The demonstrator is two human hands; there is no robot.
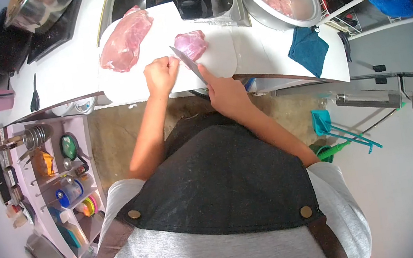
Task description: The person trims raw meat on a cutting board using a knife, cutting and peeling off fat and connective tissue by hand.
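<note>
A white cutting board (221,66) lies on the counter in front of the sink. On its left side rests a large piece of raw meat (128,40), and a smaller pink piece (193,45) lies near the middle. My right hand (228,94) is closed round the handle of a knife (187,62), whose blade points up and left, beside the small piece's near left edge. My left hand (161,75) is closed on the board, left of the blade; whatever its fingers hold, if anything, is too small to make out.
Behind the board is a metal sink (240,11). A metal bowl (250,4) with meat pieces stands at the right, near a blue cloth (308,51) and a dish rack (340,12). Scissors (34,95) and a stove with pots (53,37) are at the left.
</note>
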